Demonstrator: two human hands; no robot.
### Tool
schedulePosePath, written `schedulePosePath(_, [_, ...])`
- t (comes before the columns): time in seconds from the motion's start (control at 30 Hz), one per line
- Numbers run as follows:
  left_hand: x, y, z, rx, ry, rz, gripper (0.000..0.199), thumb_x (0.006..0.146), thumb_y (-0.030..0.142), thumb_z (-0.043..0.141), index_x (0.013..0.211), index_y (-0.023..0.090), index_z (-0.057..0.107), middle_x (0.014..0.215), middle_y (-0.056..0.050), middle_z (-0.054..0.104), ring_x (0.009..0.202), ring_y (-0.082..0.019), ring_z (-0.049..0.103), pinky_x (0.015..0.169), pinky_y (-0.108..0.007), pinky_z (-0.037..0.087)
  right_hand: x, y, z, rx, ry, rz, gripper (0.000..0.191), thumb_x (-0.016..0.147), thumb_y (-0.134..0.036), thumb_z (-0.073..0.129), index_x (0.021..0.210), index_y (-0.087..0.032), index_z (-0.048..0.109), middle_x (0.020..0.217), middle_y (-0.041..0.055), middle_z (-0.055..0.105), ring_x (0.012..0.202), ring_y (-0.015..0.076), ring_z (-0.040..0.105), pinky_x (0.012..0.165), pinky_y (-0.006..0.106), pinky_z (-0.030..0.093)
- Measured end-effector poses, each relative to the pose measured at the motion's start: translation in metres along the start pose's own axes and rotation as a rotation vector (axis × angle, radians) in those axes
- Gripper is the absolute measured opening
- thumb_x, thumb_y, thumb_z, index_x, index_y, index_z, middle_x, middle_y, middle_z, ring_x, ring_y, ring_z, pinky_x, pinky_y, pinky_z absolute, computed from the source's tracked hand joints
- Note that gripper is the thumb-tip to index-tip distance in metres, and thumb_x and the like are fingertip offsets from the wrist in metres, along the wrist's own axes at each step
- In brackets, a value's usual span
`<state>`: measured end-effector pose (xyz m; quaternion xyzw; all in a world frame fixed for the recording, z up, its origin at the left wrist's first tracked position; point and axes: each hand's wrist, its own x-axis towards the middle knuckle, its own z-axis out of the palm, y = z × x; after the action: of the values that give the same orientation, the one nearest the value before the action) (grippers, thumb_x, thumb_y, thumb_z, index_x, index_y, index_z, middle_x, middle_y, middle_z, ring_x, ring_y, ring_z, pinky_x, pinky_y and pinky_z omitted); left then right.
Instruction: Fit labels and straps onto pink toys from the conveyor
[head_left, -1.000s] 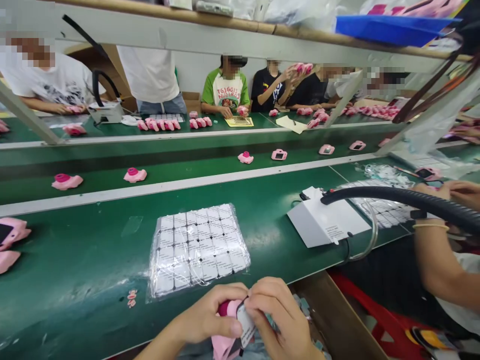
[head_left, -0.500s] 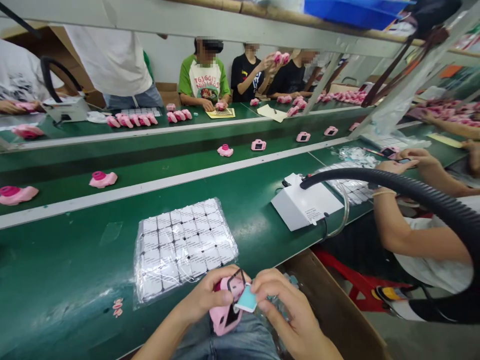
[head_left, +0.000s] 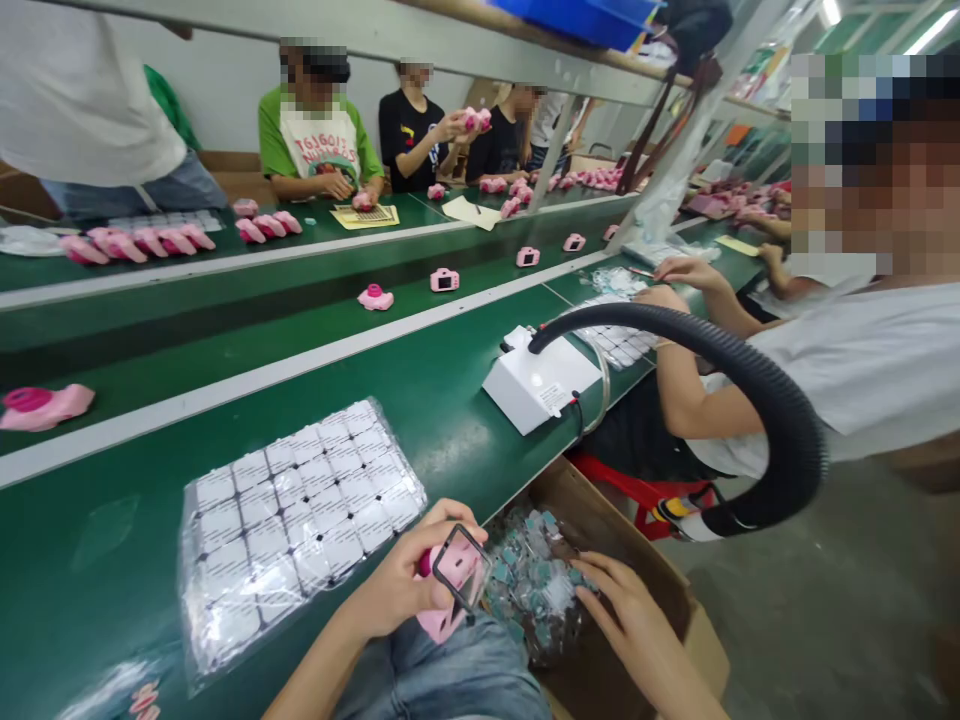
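- The near edge of the surface (head_left: 420, 385) runs slantwise; the pink camera (head_left: 437, 624) is just past it, over the person's lap.
- The left hand (head_left: 405, 592) has a closed grip on this camera and on a clear, dark-edged panel (head_left: 463, 568), which is tilted in front of it.
- The right hand (head_left: 628, 608) is inside the cardboard box (head_left: 600, 512), its fingers parted, near the teal pieces (head_left: 529, 570).
- Between the plastic-wrapped sheet (head_left: 300, 520) and the white device (head_left: 536, 380), the green top is bare.
- A black hose (head_left: 780, 400) arches from the device and limits the room at right, where a co-worker sits.
- Fingers cover part of the camera; whether the right fingertips touch any piece, I cannot tell.
- A small pink item (head_left: 145, 700) is cut off at the bottom.
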<state>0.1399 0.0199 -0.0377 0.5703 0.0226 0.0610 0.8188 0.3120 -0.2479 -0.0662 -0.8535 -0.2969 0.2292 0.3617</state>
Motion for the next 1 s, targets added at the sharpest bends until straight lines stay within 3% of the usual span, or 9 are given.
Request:
schedulePosePath(0.07, [0.007,0.004,0.005,0.135,-0.087,-0.009,0.061,0.069,0.069,0.069,0.111,0.024,0.068,0.113,-0.008,0.044,0.105,-0.027,0.049,0.095,-0.039,0.041,-0.008,-0.019,0.009,0.271,-0.1,0.079,0.047,0.088,-0.061,0.054,0.097,-0.02,0.075,0.096,0.0108,0.068,0.094,0.0237,0.064,0.091,0.039,0.049])
schedulePosePath(0.13, [0.013,0.007,0.01,0.223,-0.171,-0.045,0.061,0.068,0.068,0.07,0.111,0.025,0.068,0.115,-0.007,0.042,0.102,-0.026,0.05,0.091,-0.037,0.042,-0.014,-0.047,0.027,0.744,-0.283,0.183,0.058,0.091,-0.066,0.044,0.093,-0.016,0.074,0.066,0.0037,0.061,0.061,0.0131,0.059,0.064,0.026,0.051])
schedulePosePath(0.23, [0.019,0.014,0.016,0.307,-0.274,-0.135,0.057,0.069,0.064,0.073,0.113,0.028,0.067,0.121,-0.007,0.04,0.106,-0.027,0.049,0.09,-0.037,0.044,-0.017,-0.079,0.056,1.282,-0.617,0.301,0.073,0.089,-0.075,0.036,0.084,-0.01,0.071,0.048,-0.0022,0.05,0.034,0.0066,0.04,0.035,0.018,0.032])
schedulePosePath(0.4, [0.023,0.022,0.013,0.348,-0.406,-0.156,0.057,0.069,0.069,0.069,0.107,0.026,0.07,0.117,-0.009,0.047,0.112,-0.03,0.047,0.096,-0.039,0.042,-0.016,-0.079,0.076,1.516,-1.015,0.369,0.076,0.089,-0.074,0.04,0.093,-0.003,0.067,0.043,-0.0062,0.042,0.033,0.0038,0.029,0.038,0.018,0.019])
schedulePosePath(0.5, [0.024,0.005,0.013,0.191,-0.415,-0.115,0.069,0.064,0.064,0.077,0.121,0.028,0.064,0.121,-0.009,0.051,0.114,-0.03,0.048,0.1,-0.041,0.04,-0.021,-0.065,0.08,1.613,-1.026,0.34,0.071,0.088,-0.071,0.047,0.094,-0.003,0.068,0.05,-0.0059,0.041,0.04,0.0028,0.025,0.043,0.018,0.017])
schedulePosePath(0.6, [0.035,-0.032,0.027,-0.251,-0.21,-0.202,0.086,0.06,0.057,0.083,0.135,0.027,0.051,0.118,-0.009,0.057,0.1,-0.027,0.059,0.087,-0.039,0.047,-0.03,-0.054,0.082,1.648,-0.9,0.26,0.074,0.082,-0.076,0.05,0.091,-0.006,0.07,0.056,-0.0025,0.045,0.046,0.0051,0.032,0.047,0.019,0.02])
schedulePosePath(0.73, [0.078,-0.094,0.076,-0.575,0.129,-0.359,0.048,0.081,0.055,0.065,0.113,0.019,0.06,0.096,-0.006,0.065,0.083,-0.019,0.064,0.074,-0.028,0.051,-0.039,-0.052,0.076,1.602,-0.747,0.221,0.078,0.071,-0.083,0.055,0.088,-0.008,0.07,0.068,0.0024,0.052,0.058,0.0084,0.04,0.056,0.022,0.029])
schedulePosePath(0.87, [0.131,-0.141,0.127,-0.568,0.096,-0.452,0.054,0.081,0.062,0.061,0.111,0.018,0.057,0.094,-0.007,0.067,0.075,-0.017,0.065,0.06,-0.024,0.05,-0.042,-0.055,0.062,1.563,-0.653,0.184,0.072,0.067,-0.076,0.066,0.092,-0.009,0.07,0.071,0.0013,0.049,0.061,0.0082,0.039,0.062,0.023,0.031])
schedulePosePath(1.0, [0.163,-0.161,0.149,-0.577,-0.041,-0.496,0.052,0.071,0.048,0.078,0.107,0.019,0.056,0.1,-0.006,0.065,0.071,-0.018,0.066,0.053,-0.026,0.053,-0.041,-0.062,0.049,1.469,-0.617,0.154,0.071,0.063,-0.073,0.073,0.098,-0.011,0.07,0.079,0.0025,0.052,0.068,0.0098,0.042,0.07,0.026,0.035])
